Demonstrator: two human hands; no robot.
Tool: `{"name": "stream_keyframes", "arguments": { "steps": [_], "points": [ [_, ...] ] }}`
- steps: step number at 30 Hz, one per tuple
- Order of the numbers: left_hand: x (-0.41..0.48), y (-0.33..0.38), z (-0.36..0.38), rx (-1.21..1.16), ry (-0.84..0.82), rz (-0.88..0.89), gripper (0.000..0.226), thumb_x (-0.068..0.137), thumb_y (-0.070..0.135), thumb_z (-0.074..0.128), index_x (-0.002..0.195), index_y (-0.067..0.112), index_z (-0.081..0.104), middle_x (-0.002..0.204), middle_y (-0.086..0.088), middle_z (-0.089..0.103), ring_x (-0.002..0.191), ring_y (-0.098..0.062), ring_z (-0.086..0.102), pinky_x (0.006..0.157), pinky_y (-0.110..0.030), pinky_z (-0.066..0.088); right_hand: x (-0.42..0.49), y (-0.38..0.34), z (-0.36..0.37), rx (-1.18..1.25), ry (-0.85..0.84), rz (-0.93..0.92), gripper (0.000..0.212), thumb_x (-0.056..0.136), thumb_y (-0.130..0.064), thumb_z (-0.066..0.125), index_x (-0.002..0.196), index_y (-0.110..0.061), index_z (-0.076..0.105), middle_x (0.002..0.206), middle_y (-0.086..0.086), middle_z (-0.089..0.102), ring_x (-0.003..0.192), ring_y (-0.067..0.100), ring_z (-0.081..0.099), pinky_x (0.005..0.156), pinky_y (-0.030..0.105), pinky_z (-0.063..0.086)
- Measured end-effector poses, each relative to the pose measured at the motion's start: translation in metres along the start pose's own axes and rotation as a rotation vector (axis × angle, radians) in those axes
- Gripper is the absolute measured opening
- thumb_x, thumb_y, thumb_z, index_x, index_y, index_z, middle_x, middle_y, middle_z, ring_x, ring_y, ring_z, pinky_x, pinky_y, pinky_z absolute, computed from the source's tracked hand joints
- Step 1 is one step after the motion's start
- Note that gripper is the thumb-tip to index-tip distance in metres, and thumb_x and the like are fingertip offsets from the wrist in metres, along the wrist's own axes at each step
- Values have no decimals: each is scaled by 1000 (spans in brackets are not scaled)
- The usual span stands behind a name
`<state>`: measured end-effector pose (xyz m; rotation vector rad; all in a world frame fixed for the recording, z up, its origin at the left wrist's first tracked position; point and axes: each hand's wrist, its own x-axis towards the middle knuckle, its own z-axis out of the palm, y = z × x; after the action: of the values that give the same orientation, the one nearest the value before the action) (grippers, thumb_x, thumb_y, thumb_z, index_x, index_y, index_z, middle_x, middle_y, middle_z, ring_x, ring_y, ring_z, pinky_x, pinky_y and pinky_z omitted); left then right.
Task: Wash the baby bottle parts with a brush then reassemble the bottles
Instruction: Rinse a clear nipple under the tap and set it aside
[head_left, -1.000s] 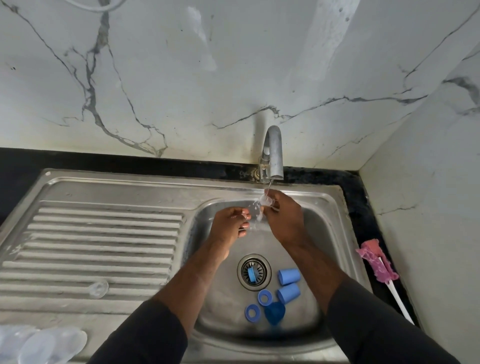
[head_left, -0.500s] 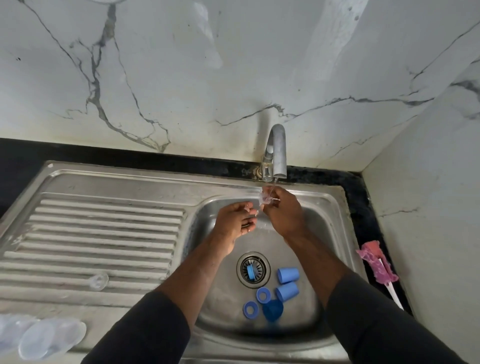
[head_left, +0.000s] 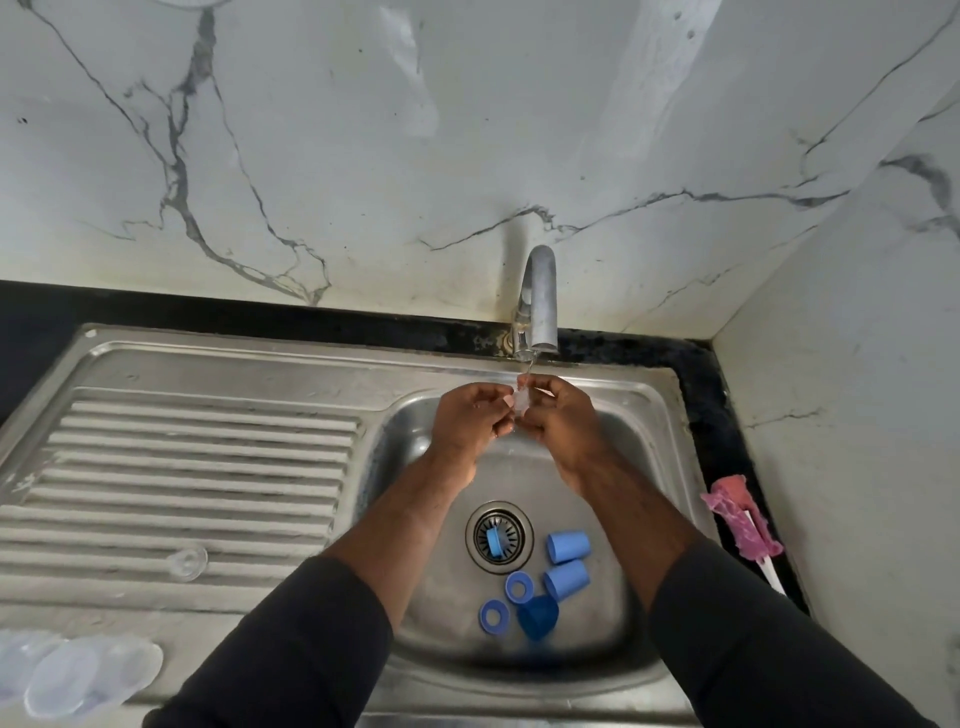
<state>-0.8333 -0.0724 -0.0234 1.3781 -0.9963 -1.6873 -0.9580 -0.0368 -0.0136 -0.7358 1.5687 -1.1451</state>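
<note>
— What is on the far left?
— Some clear bottle parts (head_left: 78, 670) lie at the near corner of the sink (head_left: 208, 358). They look blurry. A little clear teat (head_left: 187, 561) sits on the ribbed part.
— Where are the hands?
— The left hand (head_left: 467, 423) and the right hand (head_left: 566, 423) meet over the bowl, right under the tap (head_left: 537, 291). Both have curled fingers, and they pinch one small clear part (head_left: 521, 399) between them. A thin line of water falls on it.
— What is down in the bowl?
— A blue bit (head_left: 493, 540) sits in the drain (head_left: 511, 519). Near it lie two blue rings (head_left: 491, 617), two light blue caps (head_left: 568, 546) and a dark blue cap (head_left: 539, 616).
— And on the right?
— A pink brush (head_left: 740, 519) lies on the black counter (head_left: 711, 415), by the wall.
</note>
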Motion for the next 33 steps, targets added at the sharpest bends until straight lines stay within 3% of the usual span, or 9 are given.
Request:
{"name": "stream_keyframes", "arguments": {
  "steps": [4,8,12,15,18,21,26,29,33],
  "points": [
    [1,4,0,198,-17,110,17,80,0,80,92,11,73,90,-12,77,82,-27,75,75,-36,63,0,5,-11,-25,9,55,24,90,0,68,111,-13,68,104,9,76,102,28,71,95,47,57],
    [-1,4,-4,593,-17,254,23,77,4,83,90,20,74,90,-2,77,81,-16,74,78,-35,62,-4,11,-16,-181,-6,59,22,89,4,67,95,-16,70,97,10,75,97,31,71,91,46,59],
    [-18,0,-13,779,-9,341,22,77,6,81,87,22,70,83,9,71,81,-11,69,79,-31,58,-16,17,-14,-427,-77,-17,17,89,-2,70,104,-11,70,100,13,73,92,30,71,82,44,60],
    [-35,-7,-21,823,-43,408,14,79,12,82,85,18,71,84,4,73,79,-12,68,81,-35,58,-27,26,-10,-587,-94,-120,20,86,-5,75,106,-7,72,98,12,74,85,29,71,78,44,59],
    [-44,-9,-26,854,-56,441,11,81,17,81,89,14,75,86,2,75,79,-12,70,82,-38,58,-36,29,-6,-689,-94,-254,22,78,-13,83,99,-14,77,95,1,75,87,12,66,81,30,52],
    [-54,-8,-29,889,-53,481,10,84,18,79,93,15,77,87,4,76,80,-10,70,84,-37,58,-41,29,-4,-799,-78,-335,19,77,-20,83,96,-18,78,91,-2,75,82,10,66,75,28,49],
    [-68,-9,-36,825,-31,520,15,88,22,76,100,14,76,92,5,76,82,-6,70,79,-27,59,-50,24,2,-869,-64,-393,15,79,-22,80,93,-18,78,89,2,75,84,20,69,79,40,56],
    [-78,-8,-44,790,5,545,10,90,19,72,98,15,74,91,6,74,81,-5,69,73,-20,57,-58,22,7,-858,-45,-422,19,82,-19,78,101,-19,77,95,1,77,89,19,70,83,39,57],
    [-93,-14,-63,809,16,459,15,93,7,65,103,15,72,101,7,71,90,-4,64,79,-10,47,-67,28,13,-832,-19,-412,26,81,-15,79,107,-17,76,104,-1,75,96,15,68,89,31,53]
  ]
}}
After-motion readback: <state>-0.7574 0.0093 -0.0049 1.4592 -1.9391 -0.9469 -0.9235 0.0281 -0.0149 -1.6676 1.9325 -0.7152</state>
